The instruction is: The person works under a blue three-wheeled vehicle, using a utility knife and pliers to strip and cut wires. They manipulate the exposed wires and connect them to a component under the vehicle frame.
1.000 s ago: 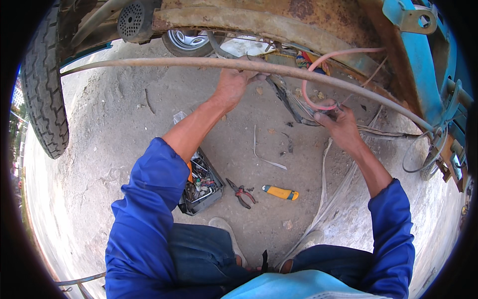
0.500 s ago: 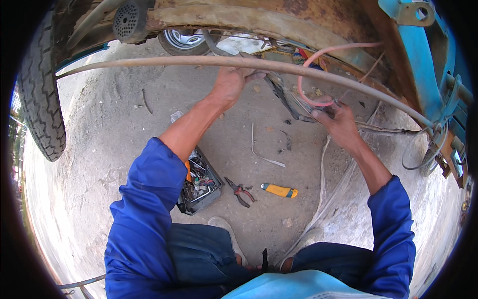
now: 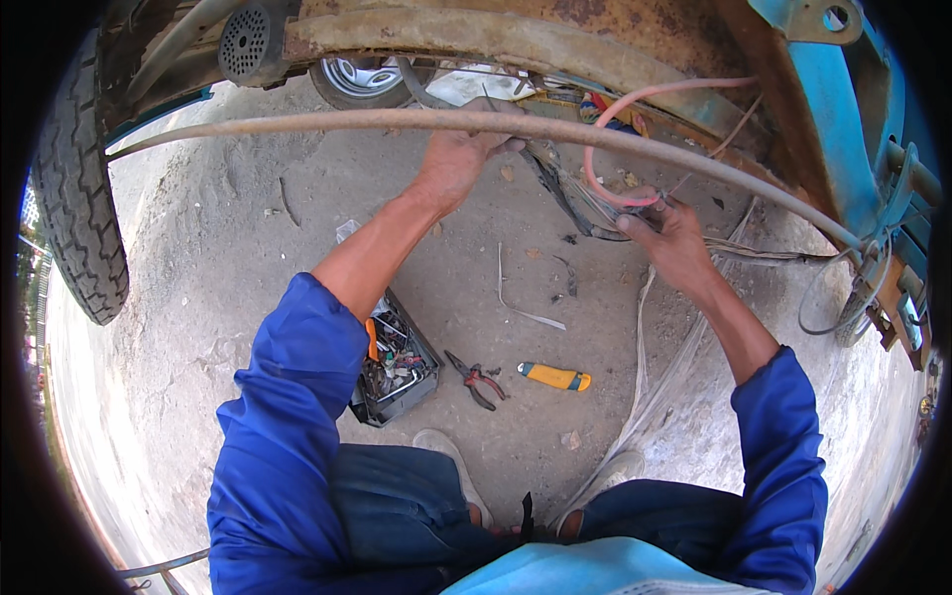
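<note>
My left hand [image 3: 458, 167] is closed around one end of a bundle of dark and grey wires [image 3: 563, 193], its fingertips partly hidden behind a long rusty rod. To the right, my right hand [image 3: 674, 243] pinches the same bundle, thumb pressed on top. A pink hose [image 3: 597, 164] loops down from the rusty frame, and its lower end meets the fingers of that hand. From there more wires [image 3: 769, 253] run off to the right. Between my hands the bundle sags below the rod.
The rusty rod [image 3: 327, 121] crosses in front of the vehicle's underside, between a tyre [image 3: 81, 188] and a blue frame [image 3: 833, 119]. On the ground lie a toolbox [image 3: 402, 405], red-handled pliers [image 3: 476, 381], a yellow-handled utility knife [image 3: 555, 377] and a pale strip [image 3: 531, 315].
The whole view has shifted very slightly left. Both hands keep their grip on the wire bundle in nearly the same places.
</note>
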A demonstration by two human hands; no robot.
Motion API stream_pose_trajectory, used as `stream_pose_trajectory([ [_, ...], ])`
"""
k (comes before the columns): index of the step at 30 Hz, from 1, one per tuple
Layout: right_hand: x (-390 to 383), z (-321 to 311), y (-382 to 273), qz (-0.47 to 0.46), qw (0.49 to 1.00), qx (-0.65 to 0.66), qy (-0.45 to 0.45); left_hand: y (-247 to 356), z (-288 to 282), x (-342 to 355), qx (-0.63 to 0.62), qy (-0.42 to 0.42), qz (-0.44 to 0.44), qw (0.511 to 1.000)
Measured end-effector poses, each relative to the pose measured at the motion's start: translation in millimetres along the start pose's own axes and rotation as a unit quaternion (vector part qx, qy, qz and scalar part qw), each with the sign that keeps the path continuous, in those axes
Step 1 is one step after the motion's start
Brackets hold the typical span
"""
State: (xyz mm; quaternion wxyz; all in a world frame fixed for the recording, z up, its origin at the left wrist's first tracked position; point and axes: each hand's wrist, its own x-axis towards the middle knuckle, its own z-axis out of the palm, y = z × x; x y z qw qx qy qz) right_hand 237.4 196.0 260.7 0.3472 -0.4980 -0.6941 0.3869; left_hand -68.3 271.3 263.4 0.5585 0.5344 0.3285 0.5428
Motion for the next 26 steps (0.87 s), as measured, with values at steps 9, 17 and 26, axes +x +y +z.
stream_pose_trajectory([
  [9,-2,2,-4,0.005,1.000,0.010,0.001,21,19,-10,0.287,-0.036,0.025,0.957],
  [17,-4,6,-9,0.006,1.000,0.003,0.003,13,25,4,0.296,-0.037,0.027,0.954],
  [26,-3,5,-9,0.003,1.000,-0.013,0.000,12,25,11,0.352,-0.033,-0.009,0.935],
])
